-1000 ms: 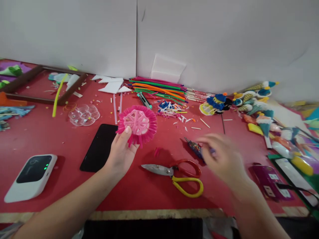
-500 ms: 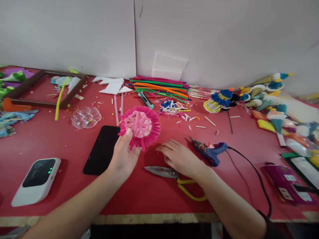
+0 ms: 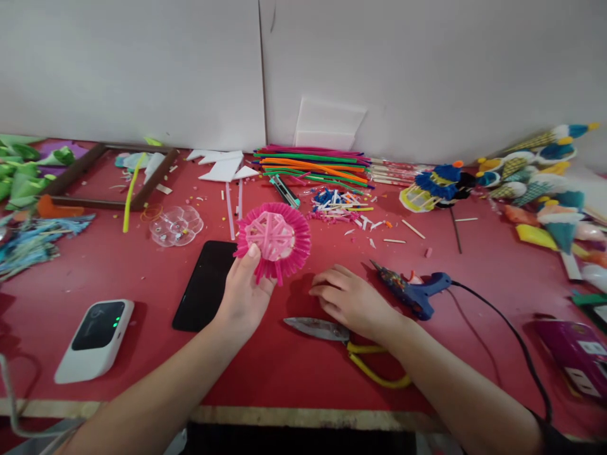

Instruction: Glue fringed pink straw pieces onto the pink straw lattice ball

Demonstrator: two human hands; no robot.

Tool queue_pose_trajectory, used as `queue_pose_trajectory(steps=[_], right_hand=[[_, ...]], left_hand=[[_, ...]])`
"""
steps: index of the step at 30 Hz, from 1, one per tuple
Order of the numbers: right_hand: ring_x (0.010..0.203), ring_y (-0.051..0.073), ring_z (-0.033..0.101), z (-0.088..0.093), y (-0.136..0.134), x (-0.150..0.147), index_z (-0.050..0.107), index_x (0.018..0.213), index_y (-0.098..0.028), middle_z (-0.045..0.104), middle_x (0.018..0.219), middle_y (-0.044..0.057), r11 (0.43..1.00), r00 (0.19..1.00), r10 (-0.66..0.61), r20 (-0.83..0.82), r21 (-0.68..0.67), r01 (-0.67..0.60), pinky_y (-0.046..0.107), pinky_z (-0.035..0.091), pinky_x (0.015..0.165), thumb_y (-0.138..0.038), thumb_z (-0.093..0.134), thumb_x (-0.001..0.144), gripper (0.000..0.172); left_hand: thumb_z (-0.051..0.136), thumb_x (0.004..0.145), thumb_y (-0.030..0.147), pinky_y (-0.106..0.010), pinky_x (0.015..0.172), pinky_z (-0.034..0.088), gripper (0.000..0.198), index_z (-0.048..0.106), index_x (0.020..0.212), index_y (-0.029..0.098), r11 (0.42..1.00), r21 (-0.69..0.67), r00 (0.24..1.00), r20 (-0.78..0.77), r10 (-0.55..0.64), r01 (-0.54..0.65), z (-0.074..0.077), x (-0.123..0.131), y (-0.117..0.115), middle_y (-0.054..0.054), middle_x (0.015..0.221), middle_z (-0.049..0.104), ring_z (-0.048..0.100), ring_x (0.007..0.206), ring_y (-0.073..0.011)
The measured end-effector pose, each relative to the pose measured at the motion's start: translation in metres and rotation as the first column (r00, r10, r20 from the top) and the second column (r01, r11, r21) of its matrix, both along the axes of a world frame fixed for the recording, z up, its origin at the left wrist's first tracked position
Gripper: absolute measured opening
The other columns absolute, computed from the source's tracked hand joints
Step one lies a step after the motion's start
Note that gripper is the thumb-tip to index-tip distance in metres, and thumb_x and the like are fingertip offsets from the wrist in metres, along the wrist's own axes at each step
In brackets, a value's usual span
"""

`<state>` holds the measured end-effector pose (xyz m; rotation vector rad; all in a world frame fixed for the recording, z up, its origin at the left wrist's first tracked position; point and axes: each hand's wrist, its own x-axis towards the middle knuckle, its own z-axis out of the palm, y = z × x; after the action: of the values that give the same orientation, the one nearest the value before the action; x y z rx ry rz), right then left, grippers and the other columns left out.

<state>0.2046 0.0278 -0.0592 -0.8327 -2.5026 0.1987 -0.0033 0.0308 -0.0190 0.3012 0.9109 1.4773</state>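
Note:
In my left hand [image 3: 247,294] is a round pink craft piece [image 3: 271,236], pinched at its lower edge with the thumb on top. It has a fringed, ruffled magenta rim and light pink strips crossing its middle. My right hand [image 3: 355,302] rests low over the table, fingers loosely bent and slightly apart, with nothing visible in them. Just below that hand lie yellow-handled scissors [image 3: 318,328], their handles partly behind my wrist. To its right is a blue glue gun [image 3: 411,294] with a black cord. A black phone [image 3: 203,287] lies beside my left hand, which partly covers it.
Pipe cleaners [image 3: 313,165] lie by the wall, with a box cutter [image 3: 285,191] and cut scraps [image 3: 339,203] before them. A white device [image 3: 97,341] and brown frame [image 3: 102,203] are left; a blue fringed craft [image 3: 439,183] and purple box [image 3: 573,354] are right.
The whole scene has shifted slightly right in view as the head turned a little left. Both hands keep nearly the same pose, with the pink piece still in my left hand.

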Motion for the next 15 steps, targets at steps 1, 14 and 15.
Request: queue_pose_trajectory(steps=[1,14,15], right_hand=[[0.094,0.022,0.067,0.001,-0.001,0.001,0.073,0.097,-0.017,0.074,0.099,0.010,1.000,1.000,-0.004,0.010,0.015,0.004,0.037,0.061,0.086,-0.010,0.059,0.093,0.016],[0.091,0.017,0.077,0.019,-0.010,0.004,0.072,0.108,-0.023,0.081,0.100,0.004,0.950,0.945,-0.260,-0.198,-0.225,0.215,0.029,0.064,0.084,-0.012,0.051,0.099,0.026],[0.090,0.017,0.077,0.020,-0.010,0.003,0.073,0.103,-0.024,0.081,0.097,0.004,0.949,0.933,-0.263,-0.244,-0.240,0.205,0.029,0.064,0.084,-0.012,0.052,0.099,0.025]], left_hand=[[0.093,0.062,0.037,-0.020,0.060,0.058,0.036,0.075,0.088,0.021,1.000,-0.003,1.000,0.003,-0.004,0.004,0.000,0.000,-0.001,0.001,0.086,0.075,0.071,0.075,-0.0133],[0.096,0.055,0.039,-0.020,0.064,0.055,0.040,0.066,0.075,0.021,0.992,-0.126,0.992,-0.122,0.013,-0.028,-0.005,0.003,-0.008,0.005,0.082,0.072,0.070,0.079,-0.0128],[0.096,0.053,0.039,-0.020,0.064,0.055,0.042,0.065,0.074,0.021,0.991,-0.131,0.991,-0.132,0.006,-0.023,-0.005,0.003,-0.009,0.005,0.080,0.072,0.069,0.078,-0.0126]])
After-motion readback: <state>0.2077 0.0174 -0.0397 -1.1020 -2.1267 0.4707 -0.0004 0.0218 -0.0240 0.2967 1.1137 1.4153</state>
